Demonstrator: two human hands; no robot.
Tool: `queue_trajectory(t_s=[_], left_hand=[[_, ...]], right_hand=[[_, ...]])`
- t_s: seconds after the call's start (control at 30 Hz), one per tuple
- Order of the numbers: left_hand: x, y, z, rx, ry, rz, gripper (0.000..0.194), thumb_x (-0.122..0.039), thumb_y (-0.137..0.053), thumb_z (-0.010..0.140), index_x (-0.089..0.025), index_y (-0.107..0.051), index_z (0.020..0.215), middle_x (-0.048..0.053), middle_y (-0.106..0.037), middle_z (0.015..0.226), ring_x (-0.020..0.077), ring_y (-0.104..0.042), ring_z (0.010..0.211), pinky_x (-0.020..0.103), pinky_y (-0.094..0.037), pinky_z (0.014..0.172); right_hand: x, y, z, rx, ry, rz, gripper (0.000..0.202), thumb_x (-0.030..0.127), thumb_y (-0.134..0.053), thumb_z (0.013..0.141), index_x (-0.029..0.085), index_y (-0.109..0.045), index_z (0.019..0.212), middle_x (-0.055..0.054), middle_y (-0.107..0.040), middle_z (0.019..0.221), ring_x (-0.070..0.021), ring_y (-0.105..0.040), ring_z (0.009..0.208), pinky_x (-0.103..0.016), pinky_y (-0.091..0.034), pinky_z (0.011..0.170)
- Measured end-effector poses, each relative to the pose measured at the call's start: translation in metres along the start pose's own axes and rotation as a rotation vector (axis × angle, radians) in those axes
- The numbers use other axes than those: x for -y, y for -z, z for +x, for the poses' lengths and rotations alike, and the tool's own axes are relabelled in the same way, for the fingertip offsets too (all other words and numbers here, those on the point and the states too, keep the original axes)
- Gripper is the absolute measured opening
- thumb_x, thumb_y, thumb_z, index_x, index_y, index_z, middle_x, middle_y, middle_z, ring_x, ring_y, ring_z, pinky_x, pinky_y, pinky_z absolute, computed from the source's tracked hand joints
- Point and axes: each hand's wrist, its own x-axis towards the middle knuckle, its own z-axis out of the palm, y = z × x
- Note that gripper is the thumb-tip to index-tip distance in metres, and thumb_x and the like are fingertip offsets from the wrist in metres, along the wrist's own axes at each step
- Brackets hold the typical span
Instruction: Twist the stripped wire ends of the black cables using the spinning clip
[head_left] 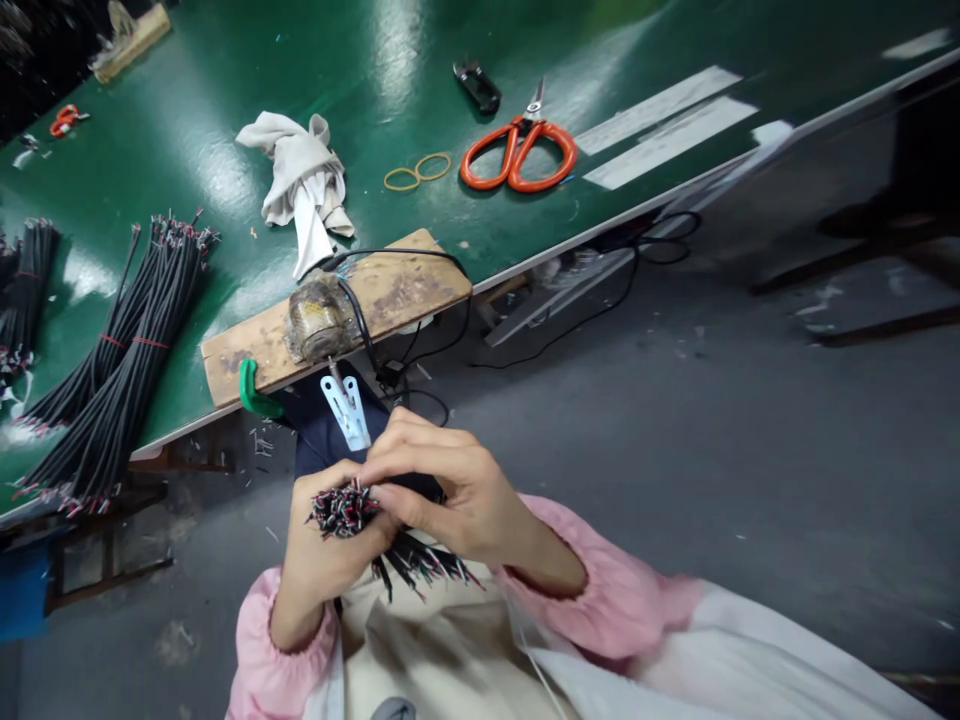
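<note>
My left hand [319,565] is wrapped round a bundle of black cables [343,510]. Their cut ends, with red, white and black cores, face up towards me, while the other ends fan out below my right hand. At the edge of the bundle, my right hand [457,485] has its thumb and forefinger pinched together on a cable end; the fingertips partly hide it. Just beyond my fingers is a light blue clothes peg [345,410], at the metal tip of a small device [316,318] fixed to a wooden board [405,275].
On the green table [225,190] lie tied cable bundles [142,340], a whitish cloth [300,175], rubber bands [418,172], orange-handled scissors [517,155], a black tool [477,87] and paper strips [667,140]. A green clamp [255,390] grips the board. A black cord hangs beside it.
</note>
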Motion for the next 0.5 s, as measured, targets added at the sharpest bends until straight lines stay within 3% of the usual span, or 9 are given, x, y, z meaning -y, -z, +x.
queue_trajectory(t_s=[0.1,0.2,0.37,0.5], left_hand=[[0.000,-0.003,0.003,-0.013,0.025,-0.021,0.008,-0.015,-0.068,0.060,-0.018,-0.061,0.062,-0.005,-0.059,0.055,0.0098,-0.047,0.049,0.020,-0.041,0.047],[0.004,-0.007,0.003,-0.042,0.013,-0.017,0.012,-0.016,-0.070,0.060,-0.019,-0.059,0.061,-0.005,-0.059,0.055,0.0099,-0.048,0.049,0.020,-0.042,0.048],[0.016,-0.008,-0.004,-0.236,-0.121,0.017,0.009,-0.021,-0.077,0.069,-0.020,-0.069,0.067,-0.002,-0.069,0.063,0.0136,-0.062,0.056,0.023,-0.051,0.057],[0.026,-0.001,-0.010,-0.250,-0.112,0.077,0.014,-0.031,-0.076,0.080,-0.020,-0.075,0.072,-0.003,-0.067,0.056,0.0137,-0.061,0.050,0.025,-0.050,0.055]], right_hand=[[-0.001,0.001,-0.002,0.003,0.010,0.035,0.010,0.011,-0.065,0.089,0.015,-0.073,0.094,-0.008,-0.078,0.083,-0.0160,-0.066,0.072,-0.033,-0.053,0.070],[-0.002,-0.001,-0.002,-0.090,-0.032,-0.010,0.009,0.010,-0.067,0.087,0.017,-0.073,0.084,-0.005,-0.075,0.074,-0.0153,-0.063,0.065,-0.031,-0.051,0.064],[-0.005,-0.004,-0.003,-0.182,-0.199,-0.065,0.018,0.012,-0.063,0.087,0.018,-0.068,0.071,-0.001,-0.066,0.062,-0.0132,-0.053,0.057,-0.027,-0.043,0.054],[-0.010,-0.010,-0.008,-0.184,-0.264,-0.026,0.020,0.019,-0.062,0.089,0.019,-0.066,0.070,-0.001,-0.065,0.064,-0.0133,-0.054,0.058,-0.027,-0.043,0.055]])
